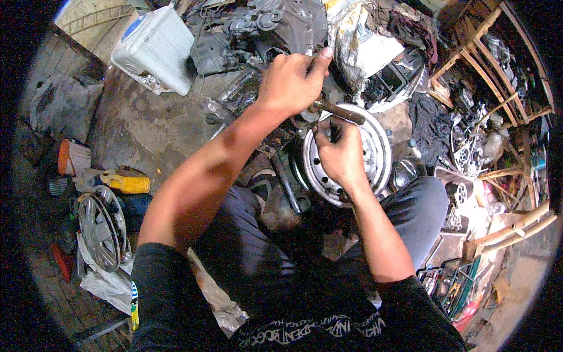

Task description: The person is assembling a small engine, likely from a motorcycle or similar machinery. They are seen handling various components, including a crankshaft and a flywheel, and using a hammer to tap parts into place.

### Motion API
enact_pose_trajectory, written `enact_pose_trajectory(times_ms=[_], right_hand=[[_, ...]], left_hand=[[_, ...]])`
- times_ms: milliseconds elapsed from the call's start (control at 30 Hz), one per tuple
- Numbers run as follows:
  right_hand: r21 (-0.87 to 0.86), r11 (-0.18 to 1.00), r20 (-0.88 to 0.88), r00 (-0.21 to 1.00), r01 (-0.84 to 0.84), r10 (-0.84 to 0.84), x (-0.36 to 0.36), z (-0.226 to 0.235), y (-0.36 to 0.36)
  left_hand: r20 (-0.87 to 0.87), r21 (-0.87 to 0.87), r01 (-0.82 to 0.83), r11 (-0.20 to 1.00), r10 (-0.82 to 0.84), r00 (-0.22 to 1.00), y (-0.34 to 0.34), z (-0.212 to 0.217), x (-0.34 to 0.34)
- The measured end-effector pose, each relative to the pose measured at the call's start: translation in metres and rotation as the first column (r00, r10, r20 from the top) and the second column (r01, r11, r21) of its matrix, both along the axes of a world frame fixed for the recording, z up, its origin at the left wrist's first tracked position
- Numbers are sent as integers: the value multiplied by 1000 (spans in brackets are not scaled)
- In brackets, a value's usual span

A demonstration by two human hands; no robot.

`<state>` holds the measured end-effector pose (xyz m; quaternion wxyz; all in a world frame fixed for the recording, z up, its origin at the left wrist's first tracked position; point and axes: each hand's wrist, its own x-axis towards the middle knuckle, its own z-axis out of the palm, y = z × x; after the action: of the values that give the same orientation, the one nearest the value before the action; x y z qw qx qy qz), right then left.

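nearest to me, my right hand sits on the round silver steel wheel rim, which lies flat on the floor between my knees, its painted face smooth and punched with small dark holes around the dish. the grip of that hand is narrow, fingers curled at the rim's centre; whether they pinch anything i cannot tell. just beyond, my left hand is closed around the upper end of a rusty brown metal rod-shaped tool, thumb stretched out past it, the rod angling down to the hub. i judge the risk is a slip: the rod looks greasy and pitted, and if it skids off the hub it could strike my right fingers, which lie almost touching it. the rim could also rock on the uneven, oil-stained concrete floor. farther off, a white boxy plastic canister stands among dark, grimy engine parts.
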<state>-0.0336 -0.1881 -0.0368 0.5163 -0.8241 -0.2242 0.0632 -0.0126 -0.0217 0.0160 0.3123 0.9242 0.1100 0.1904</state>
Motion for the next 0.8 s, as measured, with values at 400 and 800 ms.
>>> enact_pose_trajectory(times_ms=[400, 800], right_hand=[[-27, 988, -34, 987, 154, -154, 1, -13, 8], [31, 992, 10, 992, 125, -125, 14, -22, 4]], left_hand=[[99, -98, 38, 994, -28, 995, 6, -4, 3], [142, -263, 103, 959, -67, 988, 11, -10, 4]])
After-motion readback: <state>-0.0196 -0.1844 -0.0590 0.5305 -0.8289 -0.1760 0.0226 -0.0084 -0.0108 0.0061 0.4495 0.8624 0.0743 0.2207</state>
